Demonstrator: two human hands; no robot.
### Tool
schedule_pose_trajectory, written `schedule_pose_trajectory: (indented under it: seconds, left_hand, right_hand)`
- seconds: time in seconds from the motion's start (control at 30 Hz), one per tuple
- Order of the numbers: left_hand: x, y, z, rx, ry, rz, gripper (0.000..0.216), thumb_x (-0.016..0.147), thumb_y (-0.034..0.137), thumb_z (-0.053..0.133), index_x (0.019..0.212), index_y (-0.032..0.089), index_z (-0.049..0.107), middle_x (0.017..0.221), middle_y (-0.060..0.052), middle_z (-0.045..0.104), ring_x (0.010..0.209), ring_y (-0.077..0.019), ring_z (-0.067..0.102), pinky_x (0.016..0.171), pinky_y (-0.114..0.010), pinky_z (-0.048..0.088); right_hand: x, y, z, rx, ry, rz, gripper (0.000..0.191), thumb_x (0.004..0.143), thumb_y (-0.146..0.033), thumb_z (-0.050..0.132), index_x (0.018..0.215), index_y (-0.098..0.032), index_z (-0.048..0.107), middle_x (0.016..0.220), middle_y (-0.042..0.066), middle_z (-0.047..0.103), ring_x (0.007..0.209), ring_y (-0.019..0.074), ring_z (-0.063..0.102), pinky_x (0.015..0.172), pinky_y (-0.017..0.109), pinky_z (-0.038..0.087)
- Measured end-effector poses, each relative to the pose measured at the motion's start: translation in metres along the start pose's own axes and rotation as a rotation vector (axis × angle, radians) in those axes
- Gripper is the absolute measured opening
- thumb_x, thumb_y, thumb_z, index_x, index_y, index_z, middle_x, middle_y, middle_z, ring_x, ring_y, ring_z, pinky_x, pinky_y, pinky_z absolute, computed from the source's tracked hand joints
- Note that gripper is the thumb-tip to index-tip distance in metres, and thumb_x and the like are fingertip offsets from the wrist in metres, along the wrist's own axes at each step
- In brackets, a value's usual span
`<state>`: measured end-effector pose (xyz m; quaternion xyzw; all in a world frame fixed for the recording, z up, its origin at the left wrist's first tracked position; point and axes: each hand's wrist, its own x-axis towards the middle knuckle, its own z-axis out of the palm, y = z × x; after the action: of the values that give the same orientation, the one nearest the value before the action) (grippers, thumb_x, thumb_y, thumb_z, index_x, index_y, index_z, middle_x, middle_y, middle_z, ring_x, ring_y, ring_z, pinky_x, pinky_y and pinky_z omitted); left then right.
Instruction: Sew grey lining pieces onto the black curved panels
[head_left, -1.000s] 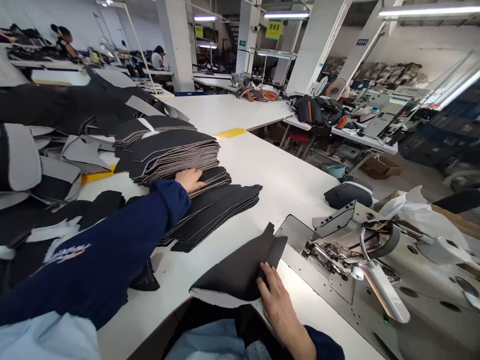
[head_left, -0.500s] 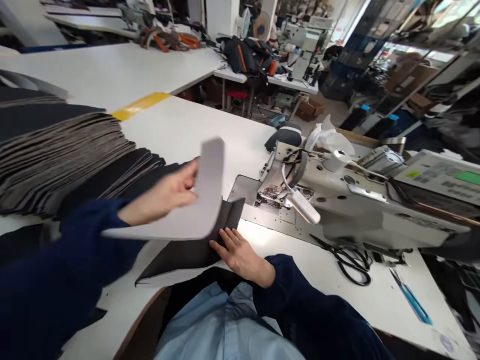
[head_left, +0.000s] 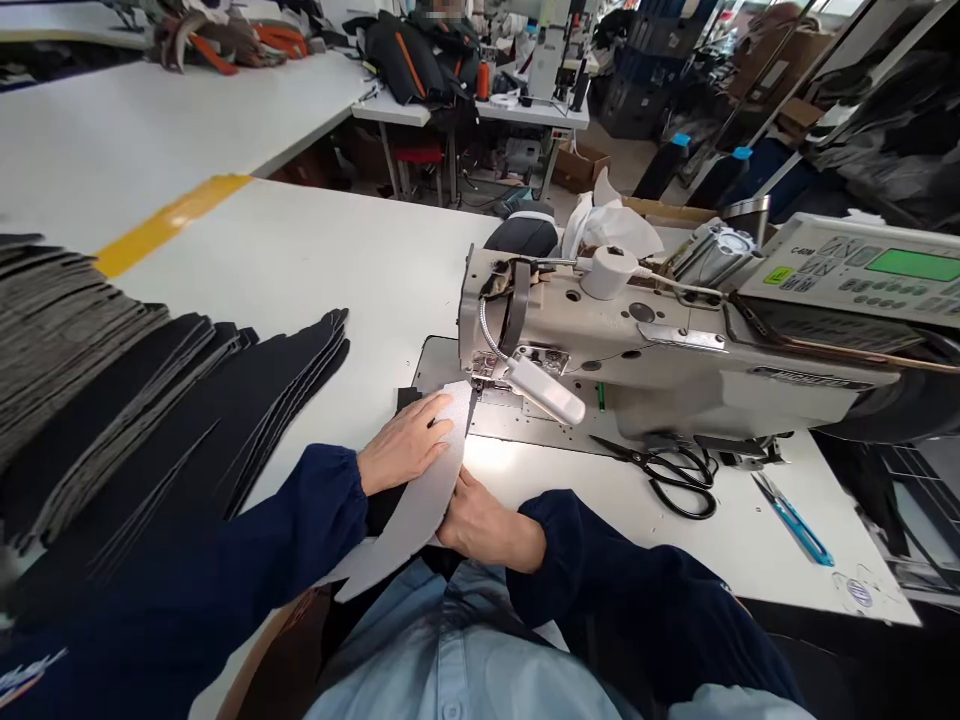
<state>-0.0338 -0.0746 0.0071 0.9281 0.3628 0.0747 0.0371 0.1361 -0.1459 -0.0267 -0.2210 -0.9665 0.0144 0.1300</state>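
My left hand [head_left: 403, 442] lies flat, fingers stretched out, on a grey fabric piece [head_left: 420, 500] laid grey side up over a black piece [head_left: 384, 505] at the table's front edge. My right hand [head_left: 480, 520] rests against the right edge of the grey piece, its fingers partly tucked under it. The top end of the piece lies just left of the needle area of a beige sewing machine [head_left: 645, 350], under its small lamp [head_left: 544, 388].
Stacks of black cut pieces [head_left: 172, 400] fan out on the white table [head_left: 315, 260] to the left. Black scissors [head_left: 667, 475] and blue thread snips [head_left: 795, 515] lie right of the machine. The machine's control panel [head_left: 870, 270] sits at right. Other work tables with bags stand behind.
My left hand took a piece from the stack, carried it right and laid it grey side up on the black piece in front of the machine. The view swung right and down.
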Motion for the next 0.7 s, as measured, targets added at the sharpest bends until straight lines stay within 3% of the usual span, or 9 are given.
schedule_pose_trajectory:
  seconds: [0.23,0.37,0.7]
  left_hand:
    - [-0.004,-0.016,0.005,-0.039,-0.102,0.074,0.046,0.093,0.020,0.042,0.138,0.012,0.045,0.146,-0.013,0.046,0.139,-0.0249,0.038,0.117,-0.042,0.032]
    - [-0.005,-0.014,0.002,-0.021,-0.132,0.060,0.046,0.094,0.024,0.041,0.138,0.012,0.047,0.147,-0.013,0.046,0.138,-0.0256,0.040,0.117,-0.044,0.032]
    - [0.005,-0.014,0.004,0.035,-0.183,0.068,0.046,0.095,0.025,0.038,0.136,0.008,0.047,0.147,-0.015,0.045,0.139,-0.0263,0.037,0.118,-0.043,0.030]
  right_hand:
    - [-0.002,0.002,0.004,0.004,0.040,0.002,0.013,0.083,-0.015,0.062,0.093,-0.016,0.071,0.097,0.013,0.069,0.103,0.0300,0.058,0.106,0.059,0.033]
    - [-0.002,0.003,0.002,0.014,0.057,0.017,0.016,0.086,-0.016,0.058,0.096,-0.016,0.071,0.098,0.014,0.068,0.104,0.0303,0.057,0.107,0.061,0.031]
    - [0.000,0.004,-0.003,-0.060,-0.064,0.002,0.018,0.087,-0.017,0.056,0.098,-0.015,0.070,0.099,0.015,0.069,0.098,0.0312,0.060,0.102,0.062,0.036]
